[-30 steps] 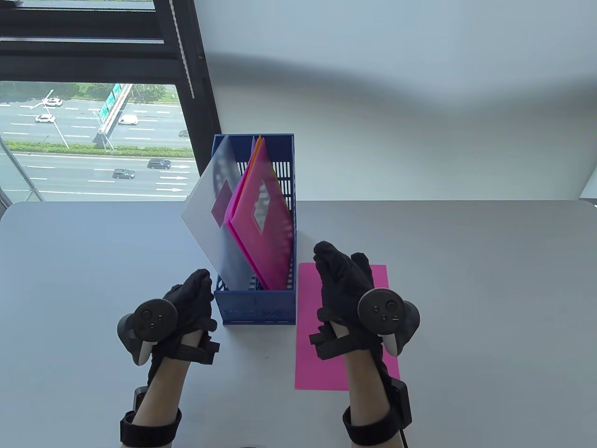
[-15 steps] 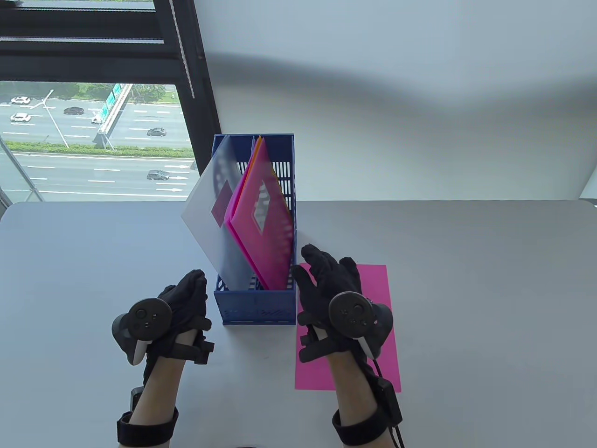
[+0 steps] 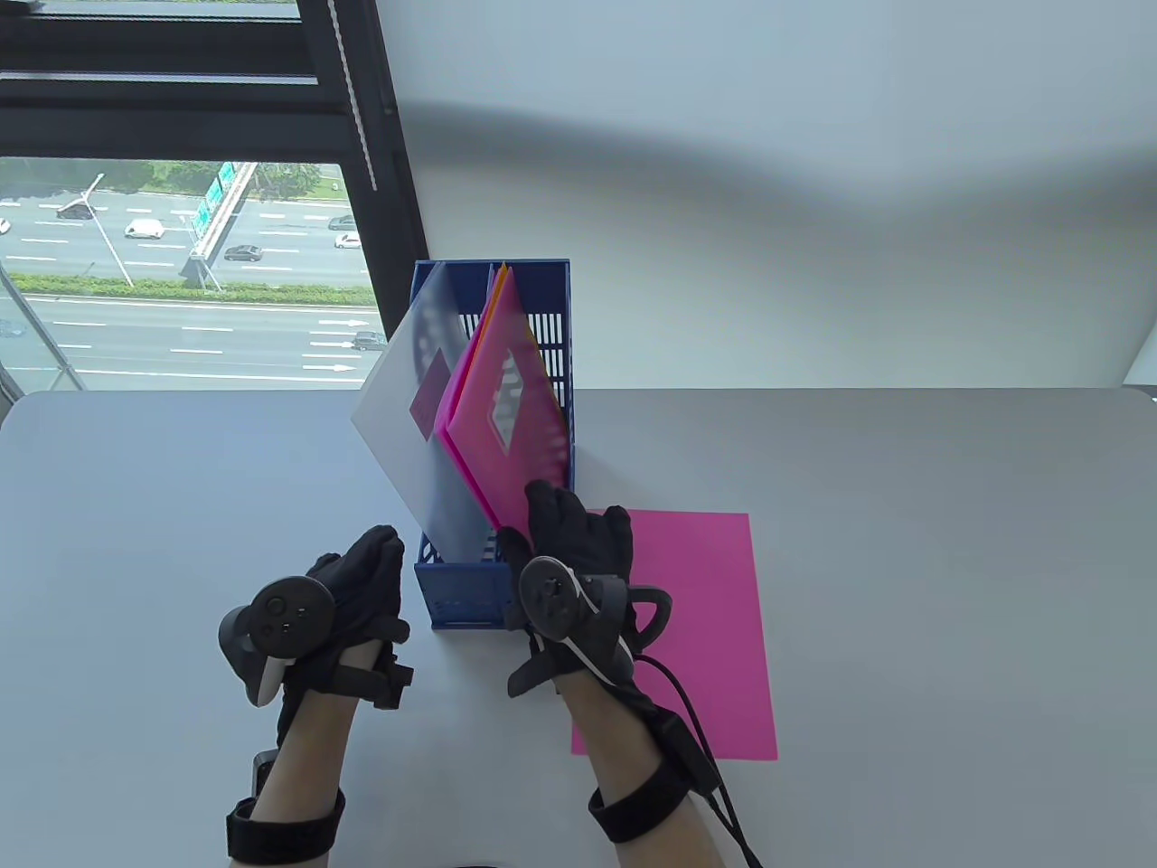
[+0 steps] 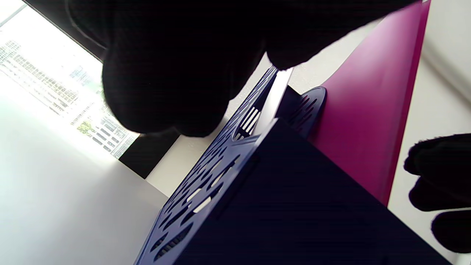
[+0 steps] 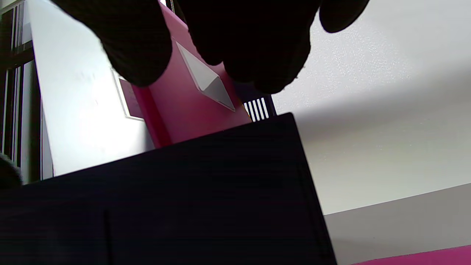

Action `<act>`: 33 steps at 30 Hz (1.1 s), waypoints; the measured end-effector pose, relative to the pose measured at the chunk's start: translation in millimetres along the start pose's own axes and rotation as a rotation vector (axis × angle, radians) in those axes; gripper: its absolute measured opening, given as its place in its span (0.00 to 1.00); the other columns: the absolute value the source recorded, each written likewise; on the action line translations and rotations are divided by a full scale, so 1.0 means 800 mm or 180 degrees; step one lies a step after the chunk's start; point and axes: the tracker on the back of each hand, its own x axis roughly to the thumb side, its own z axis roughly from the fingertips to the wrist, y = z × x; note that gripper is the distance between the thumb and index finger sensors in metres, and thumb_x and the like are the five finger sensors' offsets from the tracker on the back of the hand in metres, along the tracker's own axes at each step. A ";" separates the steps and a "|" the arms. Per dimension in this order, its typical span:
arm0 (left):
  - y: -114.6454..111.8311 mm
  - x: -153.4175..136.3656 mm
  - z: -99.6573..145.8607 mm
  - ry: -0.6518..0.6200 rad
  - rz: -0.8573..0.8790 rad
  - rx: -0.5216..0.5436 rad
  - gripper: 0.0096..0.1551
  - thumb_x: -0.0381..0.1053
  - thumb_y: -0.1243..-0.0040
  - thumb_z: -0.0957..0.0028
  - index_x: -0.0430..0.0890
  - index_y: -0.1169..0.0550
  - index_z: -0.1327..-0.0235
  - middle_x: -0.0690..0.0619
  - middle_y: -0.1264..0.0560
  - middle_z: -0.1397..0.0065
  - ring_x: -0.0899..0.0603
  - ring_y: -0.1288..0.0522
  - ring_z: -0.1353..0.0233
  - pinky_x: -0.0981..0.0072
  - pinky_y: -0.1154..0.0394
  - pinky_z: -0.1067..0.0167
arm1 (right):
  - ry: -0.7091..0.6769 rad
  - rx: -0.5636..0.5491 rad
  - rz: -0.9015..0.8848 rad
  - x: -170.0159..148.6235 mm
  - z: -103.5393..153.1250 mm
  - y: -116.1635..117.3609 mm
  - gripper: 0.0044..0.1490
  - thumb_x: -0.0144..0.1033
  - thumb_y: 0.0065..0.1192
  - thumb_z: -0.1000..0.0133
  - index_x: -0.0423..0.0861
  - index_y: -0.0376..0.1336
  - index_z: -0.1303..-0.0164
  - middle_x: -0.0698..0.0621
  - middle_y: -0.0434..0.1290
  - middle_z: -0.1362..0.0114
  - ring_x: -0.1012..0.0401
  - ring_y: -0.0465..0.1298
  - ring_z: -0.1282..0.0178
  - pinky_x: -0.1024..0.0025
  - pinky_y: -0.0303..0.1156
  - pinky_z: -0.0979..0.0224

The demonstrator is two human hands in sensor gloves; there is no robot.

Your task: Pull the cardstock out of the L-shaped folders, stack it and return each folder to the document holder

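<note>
Blue document holder (image 3: pixel 493 588) standing upright at centre of the table view, on the grey tabletop (image 3: pixel 904 542), open top towards the camera. Seen again from below in the left wrist view (image 4: pixel 206 191) and the right wrist view (image 5: pixel 165 206).

Inside the holder: frosted translucent L-shaped folder (image 3: pixel 407 407) leaning out to the left over the holder's left wall; pink L-shaped folder (image 3: pixel 506 425) just right of it, also tilted, with a pale diamond-shaped patch on its face. An orange edge (image 3: pixel 496 280) visible behind the pink folder near the top of the holder.

Pink cardstock (image 3: pixel 696 633) lying flat on the tabletop, lower centre-right of the frame, just beside the holder's right wall. One sheet or several: cannot tell.

Right hand (image 3: pixel 565 551) at the holder's near right corner, fingers extended upward over the rim towards the lower edge of the pink folder. Fingertips (image 5: pixel 254 66) in the right wrist view close in front of that folder; contact or grip not determinable. Fingers fairly straight, holding nothing visibly.

Left hand (image 3: pixel 357 588) just beside the holder's left wall, lower left of centre, fingers loosely curled. Contact with the wall not determinable; nothing seen held.
</note>
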 end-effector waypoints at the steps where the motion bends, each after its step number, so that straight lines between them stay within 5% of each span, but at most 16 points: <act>1: 0.000 0.000 0.000 0.0002 0.0000 0.0002 0.28 0.55 0.41 0.38 0.34 0.16 0.41 0.43 0.14 0.51 0.35 0.13 0.56 0.37 0.31 0.34 | -0.0008 0.0015 0.0049 0.001 -0.001 0.002 0.42 0.65 0.69 0.40 0.57 0.60 0.20 0.55 0.70 0.23 0.57 0.76 0.33 0.48 0.56 0.17; 11: 0.000 -0.001 0.000 -0.0022 0.0062 0.0002 0.28 0.55 0.41 0.37 0.35 0.16 0.41 0.43 0.14 0.51 0.35 0.13 0.56 0.36 0.32 0.34 | 0.0001 0.0028 0.0219 0.001 -0.004 0.015 0.43 0.69 0.67 0.40 0.57 0.59 0.20 0.56 0.71 0.24 0.58 0.76 0.33 0.48 0.56 0.17; 22: 0.000 -0.002 -0.001 -0.0066 0.0127 -0.0030 0.29 0.56 0.42 0.37 0.35 0.16 0.40 0.43 0.14 0.50 0.35 0.13 0.56 0.36 0.32 0.33 | 0.0127 -0.0329 0.0125 -0.014 0.000 0.004 0.40 0.62 0.64 0.36 0.54 0.57 0.18 0.56 0.72 0.26 0.58 0.77 0.35 0.49 0.58 0.18; 33: -0.003 -0.002 -0.002 -0.0162 0.0181 -0.0104 0.30 0.58 0.43 0.37 0.35 0.17 0.40 0.43 0.15 0.50 0.35 0.13 0.55 0.36 0.33 0.32 | 0.0337 -0.0348 0.0122 -0.027 -0.007 0.004 0.36 0.61 0.66 0.37 0.49 0.66 0.27 0.61 0.82 0.44 0.63 0.82 0.51 0.52 0.61 0.20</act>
